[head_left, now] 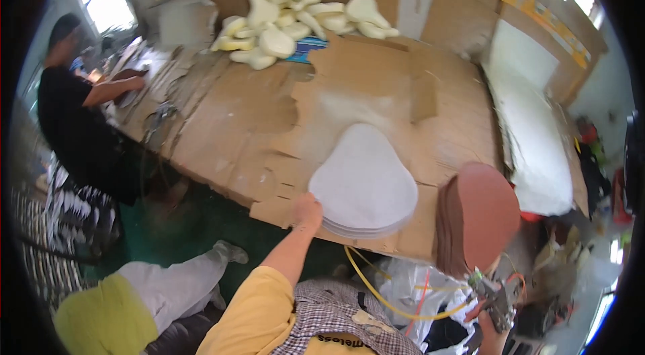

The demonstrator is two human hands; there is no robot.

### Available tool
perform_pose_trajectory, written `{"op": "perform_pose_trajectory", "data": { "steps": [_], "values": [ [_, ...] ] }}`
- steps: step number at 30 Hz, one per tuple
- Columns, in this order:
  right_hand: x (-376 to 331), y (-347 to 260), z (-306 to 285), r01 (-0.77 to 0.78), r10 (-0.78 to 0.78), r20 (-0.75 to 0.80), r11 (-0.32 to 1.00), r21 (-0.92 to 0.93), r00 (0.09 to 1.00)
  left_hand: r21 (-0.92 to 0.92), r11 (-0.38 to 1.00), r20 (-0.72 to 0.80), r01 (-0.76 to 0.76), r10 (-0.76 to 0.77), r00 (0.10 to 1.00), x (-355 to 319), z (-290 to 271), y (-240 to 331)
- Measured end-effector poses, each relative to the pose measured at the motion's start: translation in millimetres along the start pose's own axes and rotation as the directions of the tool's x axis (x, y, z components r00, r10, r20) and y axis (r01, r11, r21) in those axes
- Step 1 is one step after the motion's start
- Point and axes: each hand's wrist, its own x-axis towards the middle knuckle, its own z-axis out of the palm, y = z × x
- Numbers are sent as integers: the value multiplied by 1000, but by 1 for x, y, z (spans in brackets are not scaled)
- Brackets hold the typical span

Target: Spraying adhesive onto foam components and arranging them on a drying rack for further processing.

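A stack of pale grey, rounded-triangle pads (364,177) lies on the cardboard-covered table in front of me. My left hand (308,212) is closed at the stack's left edge, fingers curled on the rim of the pads; how many layers it pinches is hidden. Low at the right, my right hand (478,320) is wrapped round a metal spray gun (498,301), partly hidden by it. A yellow hose (383,304) loops near the gun. Just beyond the gun stands a stack of reddish-brown pads (487,214) of similar shape.
Cream foam seat-shaped pieces (275,12) are heaped at the table's far side. Cardboard (369,76) covers the tabletop, with board walls behind. A co-worker in black (80,126) works at the left end. Another person in a yellow-green top (104,315) is low at the left.
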Motion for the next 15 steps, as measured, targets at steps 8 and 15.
{"op": "perform_pose_trajectory", "data": {
  "steps": [8,15],
  "values": [
    [43,21,17,-21,10,283,999,33,959,-67,995,-24,71,-72,997,1,4,31],
    [53,34,32,17,-70,312,985,171,948,-884,113,431,454,-181,884,5,-1,24]
  ]
}}
